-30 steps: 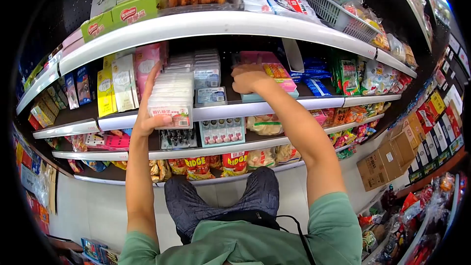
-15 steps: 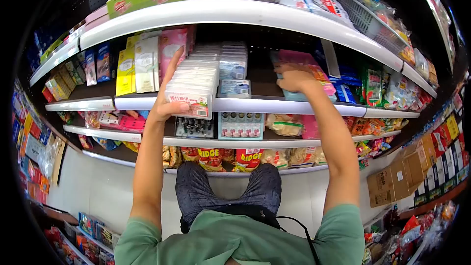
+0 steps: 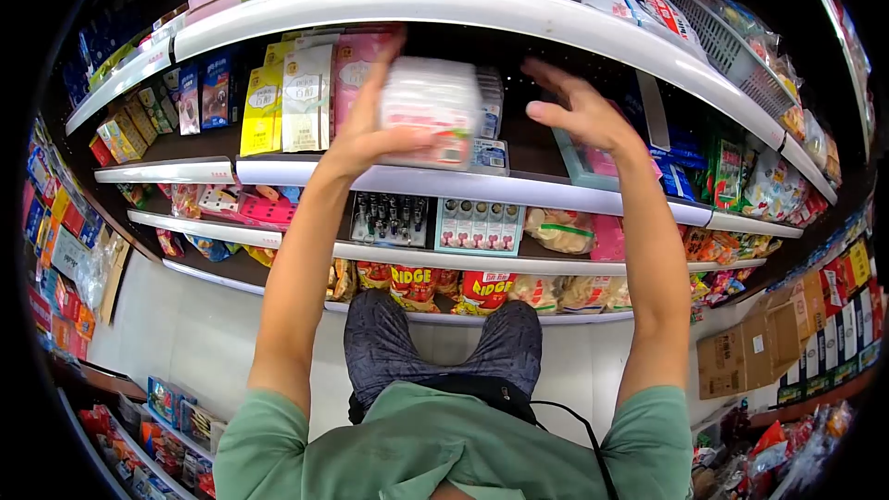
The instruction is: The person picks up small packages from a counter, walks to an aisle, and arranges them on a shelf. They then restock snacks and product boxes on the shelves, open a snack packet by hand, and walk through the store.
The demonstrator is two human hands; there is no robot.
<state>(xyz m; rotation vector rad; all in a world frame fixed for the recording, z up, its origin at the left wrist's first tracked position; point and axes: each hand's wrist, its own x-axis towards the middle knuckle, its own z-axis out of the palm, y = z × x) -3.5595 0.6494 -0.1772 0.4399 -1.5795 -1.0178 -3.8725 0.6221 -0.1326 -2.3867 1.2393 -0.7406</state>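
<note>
Gripping a stack of clear-cased packs [image 3: 431,97] in the head view, the left hand [image 3: 361,143] has its thumb laid across the red-and-white printed front, near the bottom edge, and another finger pointing up along the stack's left side. The remaining fingers are hidden, so how far they reach underneath or behind cannot be told. The stack sits in front of the middle shelf's opening, above its pale front edge [image 3: 519,185]; it is blurred, and whether its underside touches anything is unclear.

The right hand [image 3: 593,120] is empty, its fingers spread and its thumb held apart, just above a pale teal box [image 3: 582,162] on the same shelf and apart from the stack. Beside the left hand stand yellow packs [image 3: 262,116], white packs [image 3: 306,102] and pink packs [image 3: 355,65]; bluish cases [image 3: 489,156] lie just beyond the stack's right side.

The cases look like thin, rigid plastic: each probably light, the whole stack moderately heavy for one hand. Their smooth faces would likely slide over one another, and the thin walls could crack or pop open if squeezed hard at a corner. The soundest hold seems to be a palm under the bottom, with the thumb on the front and light, even pressure on both sides to keep the edges lined up.
</note>
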